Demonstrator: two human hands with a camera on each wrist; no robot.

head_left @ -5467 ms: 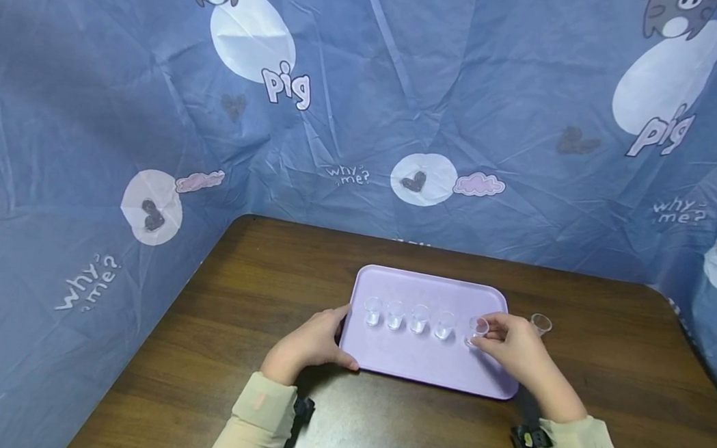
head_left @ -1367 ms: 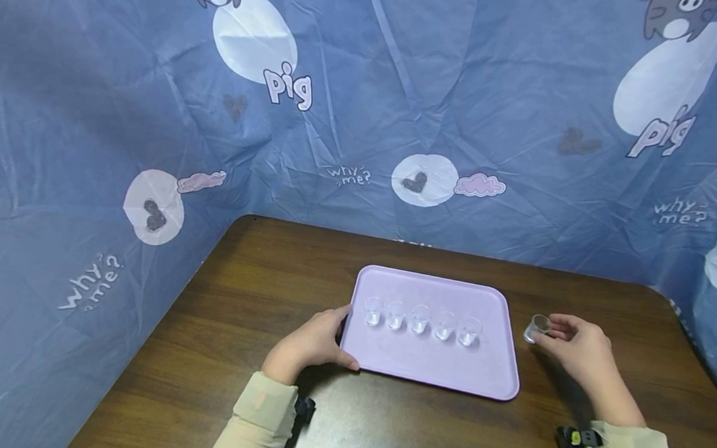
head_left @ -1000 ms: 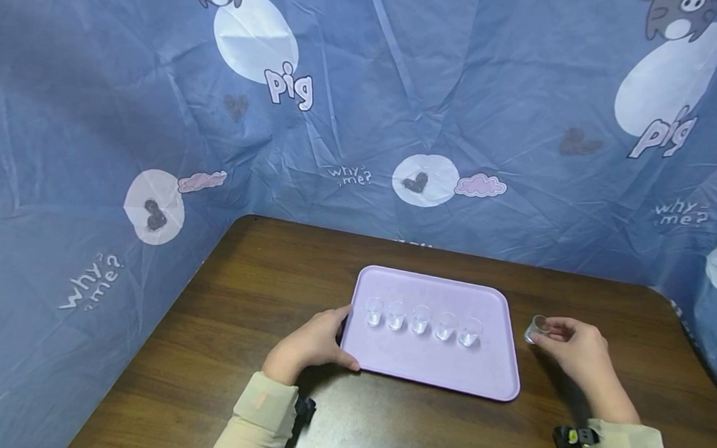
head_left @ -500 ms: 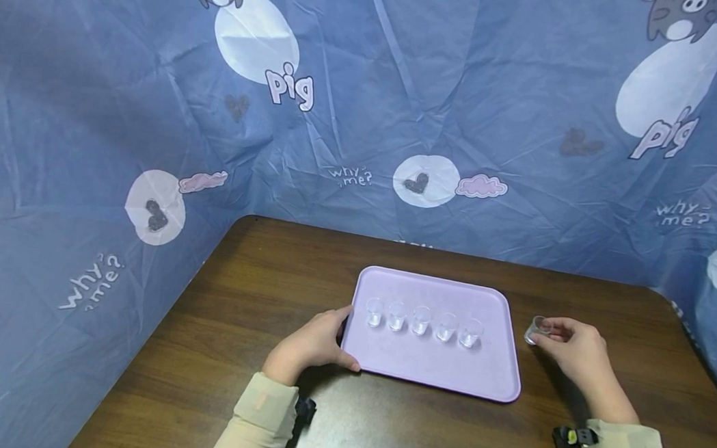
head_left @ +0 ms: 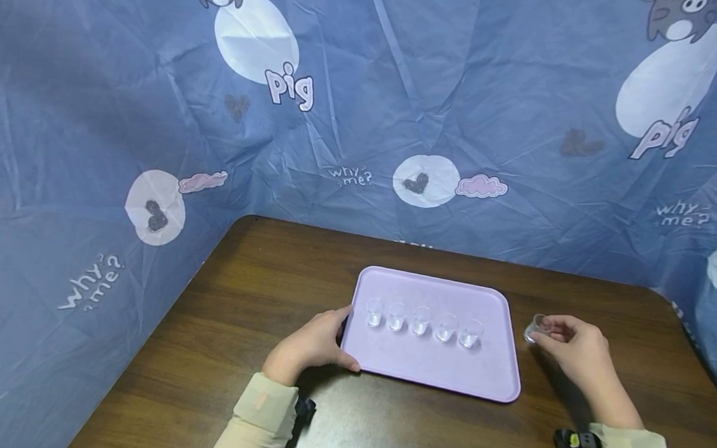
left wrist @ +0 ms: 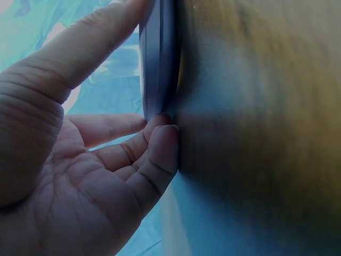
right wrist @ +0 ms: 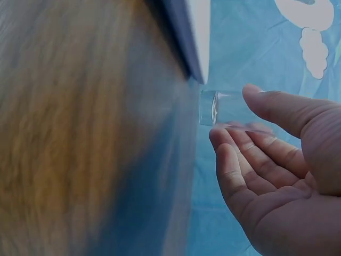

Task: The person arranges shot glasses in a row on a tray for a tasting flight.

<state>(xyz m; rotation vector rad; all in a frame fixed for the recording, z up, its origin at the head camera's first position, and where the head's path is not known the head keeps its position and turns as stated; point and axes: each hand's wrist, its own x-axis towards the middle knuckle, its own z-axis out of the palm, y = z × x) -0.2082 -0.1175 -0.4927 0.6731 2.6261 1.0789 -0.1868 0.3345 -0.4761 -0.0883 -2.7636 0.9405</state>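
A lilac tray (head_left: 430,369) lies on the table, bearing a row of several small clear shot glasses (head_left: 421,322). My left hand (head_left: 311,344) holds the tray's near left corner, thumb on the front edge and fingers at the left side; in the left wrist view, curled fingertips (left wrist: 162,141) meet the tray's edge (left wrist: 154,64). Right of the tray, my right hand (head_left: 579,350) pinches another clear shot glass (head_left: 532,330) between thumb and fingers. This glass (right wrist: 208,108) is upright, its base at or just over the tabletop; I cannot tell whether they touch.
The brown wooden table (head_left: 257,266) extends around the tray on all sides. Behind it and to the left hangs a blue printed cloth (head_left: 352,128). A dark strap with a small device (head_left: 576,441) is on the right wrist.
Since the earliest frame, my right hand has let go of a glass at the row's right end and moved right to the glass beside the tray. Over the last second, almost nothing moves.
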